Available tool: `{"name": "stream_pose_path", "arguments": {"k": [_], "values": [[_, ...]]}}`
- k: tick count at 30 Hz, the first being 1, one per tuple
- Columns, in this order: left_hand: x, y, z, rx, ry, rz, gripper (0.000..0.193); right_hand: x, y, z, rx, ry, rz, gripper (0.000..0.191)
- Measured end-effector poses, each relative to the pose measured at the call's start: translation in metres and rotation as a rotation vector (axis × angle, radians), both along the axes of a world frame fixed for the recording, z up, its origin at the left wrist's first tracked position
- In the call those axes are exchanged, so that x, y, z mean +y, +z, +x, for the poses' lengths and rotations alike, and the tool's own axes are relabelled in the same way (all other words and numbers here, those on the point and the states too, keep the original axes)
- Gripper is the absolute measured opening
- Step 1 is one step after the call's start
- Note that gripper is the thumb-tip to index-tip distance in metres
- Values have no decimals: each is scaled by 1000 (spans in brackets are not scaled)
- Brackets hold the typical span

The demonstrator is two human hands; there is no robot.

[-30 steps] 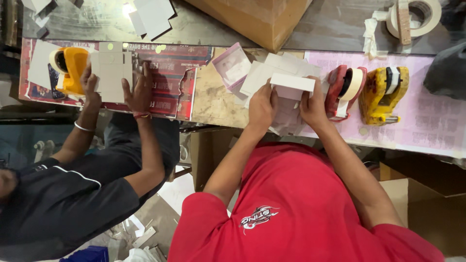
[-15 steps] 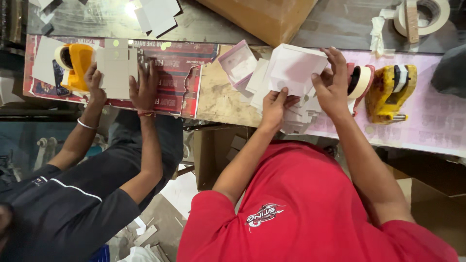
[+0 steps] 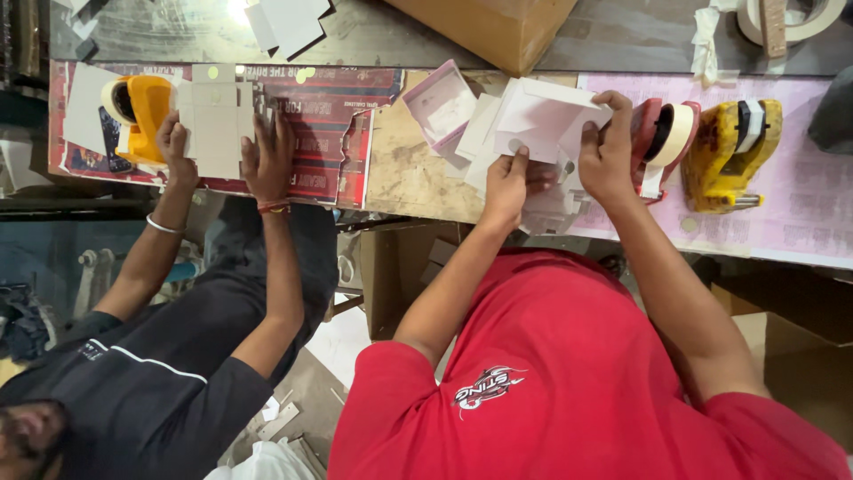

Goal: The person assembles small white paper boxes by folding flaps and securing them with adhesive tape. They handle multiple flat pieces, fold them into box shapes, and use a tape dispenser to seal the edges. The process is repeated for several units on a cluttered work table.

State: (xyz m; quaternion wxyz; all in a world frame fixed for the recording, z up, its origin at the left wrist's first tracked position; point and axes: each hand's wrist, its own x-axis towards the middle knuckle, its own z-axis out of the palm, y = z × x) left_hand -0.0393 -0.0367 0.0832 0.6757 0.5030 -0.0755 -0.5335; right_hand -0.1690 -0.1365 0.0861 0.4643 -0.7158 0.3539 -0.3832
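Note:
My left hand pinches the lower edge of a white cardboard box blank that I hold partly folded above the table. My right hand grips the blank's right side, right next to a red tape dispenser with a roll of pale tape. Under the blank lies a loose heap of more white blanks, and a small pink-rimmed open box sits to their left. Both hands are closed on the same blank.
A yellow tape dispenser stands right of the red one on pink sheeting. At the left, a co-worker in a black shirt presses a flat white blank with both hands beside an orange dispenser. A brown carton sits behind.
My right hand has shifted from under the blank to its right side near the red dispenser. The blank has turned and spread wider. The co-worker's hands stay on their flat blank.

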Motion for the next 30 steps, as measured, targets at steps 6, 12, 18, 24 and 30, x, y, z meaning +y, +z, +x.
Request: {"name": "stream_pose_path", "arguments": {"k": [6, 12, 18, 24, 30], "values": [[7, -3, 4, -249, -46, -72, 22, 3, 5, -3, -24, 8, 34, 48], [13, 6, 7, -452, -40, -82, 23, 1, -6, -6, -112, -6, 50, 54], [24, 40, 1, -876, 92, -132, 29, -7, -1, -3, -326, -75, 462, 60], [23, 71, -3, -1143, 249, -62, 15, 40, 51, -6, 445, -354, -545, 96], [30, 101, -7, -1606, 251, -197, 19, 49, 63, 5, -172, 143, 195, 58]]}}
